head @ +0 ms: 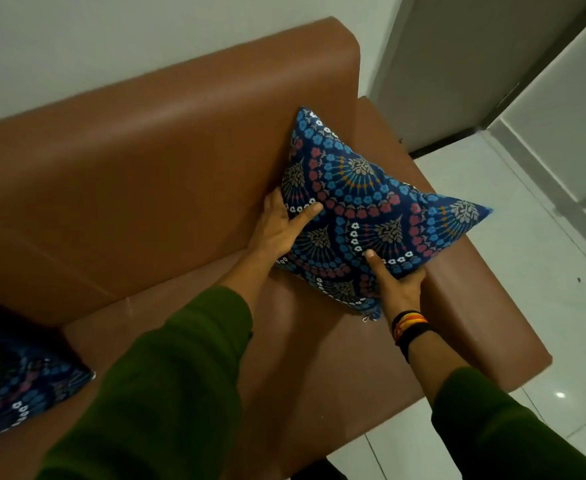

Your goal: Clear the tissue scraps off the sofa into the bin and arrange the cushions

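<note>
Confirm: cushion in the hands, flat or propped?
Propped: the cushion leans against the backrest in the armrest corner, both hands on it.

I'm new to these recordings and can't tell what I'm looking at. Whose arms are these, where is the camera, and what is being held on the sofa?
There is no machine here: a person wearing a head camera looks down at their own arms in green sleeves. The single picture is that head view. The left hand and right hand both grip a blue patterned cushion, which stands on the seat in the corner where the backrest meets the armrest of the brown sofa. The right wrist wears dark and orange bands. A second cushion of the same pattern lies at the left edge. No tissue scraps or bin show in this view.
</note>
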A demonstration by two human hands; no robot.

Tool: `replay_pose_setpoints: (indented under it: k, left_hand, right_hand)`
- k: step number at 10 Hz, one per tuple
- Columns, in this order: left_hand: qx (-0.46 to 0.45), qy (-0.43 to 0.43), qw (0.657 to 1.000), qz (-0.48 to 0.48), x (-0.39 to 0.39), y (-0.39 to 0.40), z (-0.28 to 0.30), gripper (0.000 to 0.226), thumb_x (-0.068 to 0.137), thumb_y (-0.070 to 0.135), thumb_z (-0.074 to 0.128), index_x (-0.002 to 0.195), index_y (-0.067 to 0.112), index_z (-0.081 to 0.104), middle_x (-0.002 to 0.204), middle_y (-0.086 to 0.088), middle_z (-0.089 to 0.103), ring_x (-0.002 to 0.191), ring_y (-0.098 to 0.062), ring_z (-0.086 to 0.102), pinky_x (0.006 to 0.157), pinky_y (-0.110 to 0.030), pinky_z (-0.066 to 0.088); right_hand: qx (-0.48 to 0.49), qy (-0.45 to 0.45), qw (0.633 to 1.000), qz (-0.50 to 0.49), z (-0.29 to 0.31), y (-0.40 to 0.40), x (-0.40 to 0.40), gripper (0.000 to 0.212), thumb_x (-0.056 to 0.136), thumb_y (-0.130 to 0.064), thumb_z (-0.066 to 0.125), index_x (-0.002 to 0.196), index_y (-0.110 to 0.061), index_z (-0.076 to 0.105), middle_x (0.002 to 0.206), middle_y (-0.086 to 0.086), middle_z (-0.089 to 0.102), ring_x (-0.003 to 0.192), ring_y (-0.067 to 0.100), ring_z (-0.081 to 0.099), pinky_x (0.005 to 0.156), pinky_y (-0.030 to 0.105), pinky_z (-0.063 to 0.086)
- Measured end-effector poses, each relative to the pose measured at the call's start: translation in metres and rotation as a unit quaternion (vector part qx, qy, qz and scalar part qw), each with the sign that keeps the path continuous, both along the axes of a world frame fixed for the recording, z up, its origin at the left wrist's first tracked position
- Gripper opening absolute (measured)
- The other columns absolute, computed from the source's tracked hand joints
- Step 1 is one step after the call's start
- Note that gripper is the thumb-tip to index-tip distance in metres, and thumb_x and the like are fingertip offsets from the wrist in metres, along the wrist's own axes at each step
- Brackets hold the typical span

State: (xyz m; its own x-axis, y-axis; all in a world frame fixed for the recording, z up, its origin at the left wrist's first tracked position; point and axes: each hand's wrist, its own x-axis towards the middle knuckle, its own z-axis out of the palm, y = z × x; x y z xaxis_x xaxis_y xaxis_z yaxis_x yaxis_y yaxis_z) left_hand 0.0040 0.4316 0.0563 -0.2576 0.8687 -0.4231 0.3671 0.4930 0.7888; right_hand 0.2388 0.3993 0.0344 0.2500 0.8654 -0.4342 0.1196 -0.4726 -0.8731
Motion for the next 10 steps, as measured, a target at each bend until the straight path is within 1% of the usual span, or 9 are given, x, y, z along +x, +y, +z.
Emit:
replay_pose_setpoints:
  k: [1,2,4,5,6,7,8,9,10]
  left_hand:
    - [0.041,-0.032,0.998,0.036,0.000,-0.020,0.012,0.098,0.075,0.075,0.069,0.152,0.027,0.031,0.153,0.004,0.043,0.133,-0.016,0.046,0.112,-0.042,0.042]
    - [0.072,-0.023,0.987,0.143,-0.008,-0.064,0.024,0.073,0.080,0.061,0.075,0.138,0.027,0.044,0.132,0.008,0.053,0.119,-0.010,0.049,0.106,-0.040,0.047]
    - [0.089,-0.004,0.949,0.304,-0.053,-0.146,0.028,0.072,0.082,0.065,0.071,0.140,0.033,0.043,0.136,0.009,0.051,0.130,-0.015,0.050,0.113,-0.049,0.043]
    - [0.099,0.017,0.939,0.328,-0.079,-0.166,0.011,0.069,0.083,0.063,0.072,0.139,0.033,0.046,0.136,0.007,0.055,0.130,-0.016,0.052,0.112,-0.049,0.045]
    - [0.085,0.005,0.942,0.325,-0.089,-0.180,-0.009,0.068,0.082,0.065,0.070,0.137,0.039,0.040,0.139,0.010,0.049,0.132,-0.013,0.048,0.115,-0.045,0.040]
    - [0.085,-0.004,0.946,0.314,-0.086,-0.180,-0.007,0.075,0.089,0.058,0.066,0.149,0.033,0.029,0.136,0.016,0.042,0.127,-0.006,0.040,0.112,-0.032,0.033]
    - [0.060,-0.032,0.953,0.297,-0.080,-0.177,-0.006,0.082,0.089,0.063,0.061,0.154,0.029,0.024,0.139,0.016,0.043,0.127,-0.006,0.041,0.107,-0.029,0.035]
    - [0.008,-0.060,0.965,0.254,-0.084,-0.178,0.002,0.101,0.083,0.077,0.055,0.159,0.033,0.005,0.157,0.005,0.040,0.140,-0.021,0.044,0.114,-0.040,0.037]
    - [-0.044,-0.017,0.967,0.250,-0.093,-0.188,0.009,0.116,0.083,0.081,0.049,0.160,0.019,-0.012,0.170,-0.005,0.013,0.154,-0.029,0.020,0.122,-0.046,0.026]
  right_hand:
    - [0.016,0.016,1.000,0.022,0.008,-0.001,-0.001,0.095,0.066,-0.053,0.087,0.142,-0.031,0.034,0.135,-0.009,0.055,0.120,0.016,0.056,0.101,0.039,0.049]
    - [0.022,0.016,0.997,0.075,0.032,0.003,-0.020,0.091,0.068,-0.056,0.084,0.141,-0.031,0.037,0.135,-0.009,0.056,0.117,0.015,0.057,0.100,0.040,0.050]
    - [0.026,0.020,0.967,0.251,0.064,0.012,-0.100,0.092,0.067,-0.057,0.084,0.142,-0.031,0.038,0.130,-0.012,0.053,0.113,0.015,0.056,0.099,0.040,0.050]
    - [0.022,0.022,0.952,0.305,0.052,0.011,-0.135,0.092,0.067,-0.057,0.084,0.143,-0.034,0.037,0.135,-0.012,0.053,0.120,0.016,0.055,0.105,0.044,0.047]
    - [0.009,0.018,0.944,0.328,0.038,0.008,-0.149,0.087,0.074,-0.047,0.083,0.145,-0.031,0.035,0.137,-0.013,0.049,0.120,0.013,0.049,0.107,0.038,0.040]
    - [0.013,0.022,0.948,0.318,0.035,0.010,-0.147,0.089,0.072,-0.050,0.084,0.146,-0.031,0.037,0.145,-0.010,0.050,0.127,0.016,0.051,0.109,0.042,0.041]
    - [0.016,0.003,0.954,0.298,0.037,0.005,-0.142,0.091,0.073,-0.055,0.080,0.148,-0.030,0.035,0.148,-0.005,0.048,0.132,0.023,0.049,0.110,0.049,0.042]
    - [0.010,0.000,0.949,0.316,0.059,0.006,-0.146,0.077,0.083,-0.045,0.075,0.146,-0.024,0.036,0.145,0.001,0.050,0.131,0.028,0.051,0.109,0.049,0.043]
    - [0.030,-0.009,0.944,0.330,0.072,-0.023,-0.136,0.070,0.090,-0.038,0.069,0.148,-0.023,0.032,0.138,-0.004,0.048,0.129,0.020,0.048,0.107,0.038,0.043]
